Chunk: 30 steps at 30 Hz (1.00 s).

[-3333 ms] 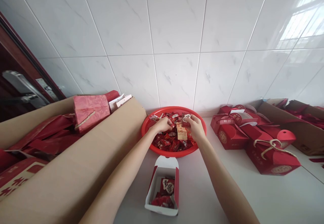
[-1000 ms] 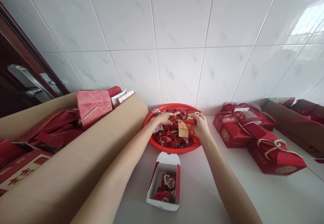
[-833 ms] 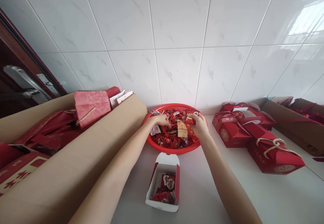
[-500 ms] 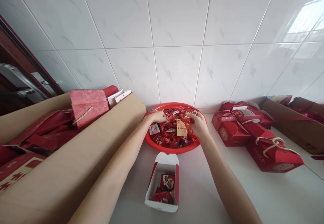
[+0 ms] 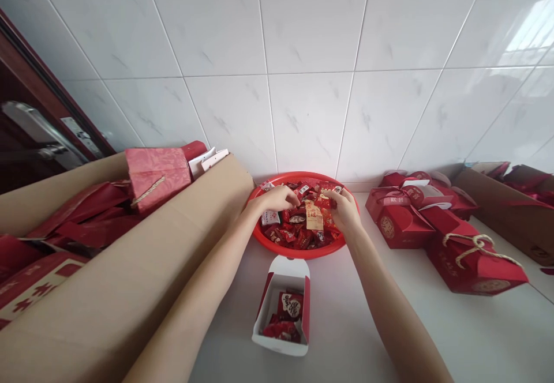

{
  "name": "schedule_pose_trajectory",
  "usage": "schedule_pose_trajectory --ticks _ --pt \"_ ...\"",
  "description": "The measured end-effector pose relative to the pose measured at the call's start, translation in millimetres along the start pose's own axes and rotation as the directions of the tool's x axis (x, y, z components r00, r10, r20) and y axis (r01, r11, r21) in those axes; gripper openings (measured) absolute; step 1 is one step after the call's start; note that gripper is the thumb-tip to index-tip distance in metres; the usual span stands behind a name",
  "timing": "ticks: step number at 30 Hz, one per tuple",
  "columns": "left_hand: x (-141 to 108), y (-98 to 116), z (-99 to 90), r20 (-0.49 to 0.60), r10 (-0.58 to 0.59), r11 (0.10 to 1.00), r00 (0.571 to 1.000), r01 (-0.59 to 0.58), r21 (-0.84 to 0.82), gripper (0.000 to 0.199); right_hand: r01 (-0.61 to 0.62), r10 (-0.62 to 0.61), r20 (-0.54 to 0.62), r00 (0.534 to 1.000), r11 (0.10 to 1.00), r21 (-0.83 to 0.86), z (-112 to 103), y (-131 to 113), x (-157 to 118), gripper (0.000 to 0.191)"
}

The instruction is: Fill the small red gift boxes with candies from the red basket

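Note:
A red plastic basket point(image 5: 303, 253) full of wrapped candies point(image 5: 288, 235) stands against the wall. My left hand point(image 5: 279, 197) is over the basket's left half, fingers bent together among the candies; whatever they hold is hidden. At the right side, my right hand point(image 5: 345, 209) pinches a red candy packet point(image 5: 322, 200) between thumb and fingers. A beige packet point(image 5: 314, 216) lies between the hands on top of the pile. In front of the basket sits a small white-and-red gift box point(image 5: 307, 314), its flap up, with a few red candies point(image 5: 281, 330) inside.
On the left, a large cardboard carton point(image 5: 173, 239) holds red folded boxes and bags. Several closed red gift boxes point(image 5: 402, 224) stand to the right, one with a rope handle point(image 5: 476, 244). Another carton point(image 5: 502, 204) is at far right. White tiles rise behind.
My left hand has moved right, toward the middle of the basket. My right hand stays at the basket's right side, its fingers slightly shifted. The view has shifted a little.

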<state>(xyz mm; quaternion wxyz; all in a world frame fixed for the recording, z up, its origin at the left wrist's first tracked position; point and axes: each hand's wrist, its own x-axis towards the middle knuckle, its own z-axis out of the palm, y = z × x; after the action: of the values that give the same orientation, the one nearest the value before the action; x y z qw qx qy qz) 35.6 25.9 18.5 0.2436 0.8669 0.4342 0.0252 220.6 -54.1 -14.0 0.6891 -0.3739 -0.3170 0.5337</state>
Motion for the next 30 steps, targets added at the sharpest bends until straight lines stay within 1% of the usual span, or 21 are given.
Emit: schedule_pose_trajectory --ticks 2,5,7,8,10,12,13,15,16,19,21,23,25,27,28,30 --pt "0 0 1.1 0.066 -0.024 1.000 0.998 0.025 -0.005 0.042 -0.005 0.005 -0.003 1.000 1.000 0.008 0 0 0 0.019" --pt "-2 -1 -1.8 0.049 -0.051 0.999 0.997 0.051 0.004 0.048 -0.013 0.013 -0.010 1.000 1.000 0.018 0 1 1 0.019" --pt "-6 -3 -5.1 0.041 -0.049 0.999 0.998 0.050 -0.016 0.048 -0.020 0.020 -0.017 1.000 1.000 0.012 0 1 1 0.019" --pt "-8 -4 -6.3 0.055 -0.044 0.998 0.997 0.046 -0.034 0.046 -0.020 0.020 -0.022 1.000 1.000 0.009 0 1 1 0.019" --pt "-12 -6 -6.6 0.111 -0.031 0.997 0.993 0.038 -0.062 0.040 -0.017 0.017 -0.028 0.999 1.000 0.006 1 0 0 0.019" --pt "-16 -6 -3.7 0.199 -0.028 0.997 0.980 0.042 -0.064 0.036 -0.020 0.020 -0.021 1.000 1.000 0.004 1 -1 -1 0.019" --pt "-17 -5 -1.2 0.248 -0.039 0.997 0.968 0.053 -0.053 0.038 -0.025 0.025 -0.015 1.000 1.000 0.003 2 -1 -2 0.019" --pt "-20 -1 4.9 0.315 -0.079 0.996 0.946 0.087 -0.011 0.050 -0.037 0.037 -0.008 0.999 0.999 -0.003 2 -2 -2 0.020" --pt "-22 2 8.2 0.326 -0.106 0.994 0.939 0.105 0.019 0.059 -0.039 0.039 -0.009 0.999 0.999 -0.008 2 -2 -2 0.020" --pt "-25 13 16.8 0.295 -0.183 0.980 0.938 0.150 0.131 0.077 -0.036 0.035 -0.030 0.999 0.999 -0.019 3 -2 -3 0.021" --pt "-27 19 21.2 0.261 -0.226 0.964 0.939 0.178 0.195 0.081 -0.039 0.038 -0.043 0.998 0.999 -0.026 4 -3 -4 0.022" --pt "-27 21 24.0 0.225 -0.252 0.951 0.941 0.198 0.239 0.081 -0.041 0.039 -0.041 0.998 0.999 -0.027 4 -4 -5 0.022" --pt "-26 18 24.2 0.206 -0.243 0.949 0.948 0.190 0.250 0.074 -0.044 0.043 -0.026 0.999 0.999 -0.028 5 -6 -6 0.021" --pt "-25 9 21.3 0.189 -0.190 0.968 0.963 0.152 0.199 0.059 -0.050 0.049 -0.016 0.999 0.998 -0.036 6 -7 -8 0.019" --pt "-25 3 18.8 0.162 -0.154 0.980 0.975 0.130 0.148 0.051 -0.053 0.052 -0.016 0.999 0.998 -0.041 6 -8 -8 0.019" --pt "-25 -8 12.9 0.051 -0.103 0.994 0.993 0.102 0.031 0.037 -0.054 0.053 -0.018 0.998 0.997 -0.050 6 -8 -8 0.018"
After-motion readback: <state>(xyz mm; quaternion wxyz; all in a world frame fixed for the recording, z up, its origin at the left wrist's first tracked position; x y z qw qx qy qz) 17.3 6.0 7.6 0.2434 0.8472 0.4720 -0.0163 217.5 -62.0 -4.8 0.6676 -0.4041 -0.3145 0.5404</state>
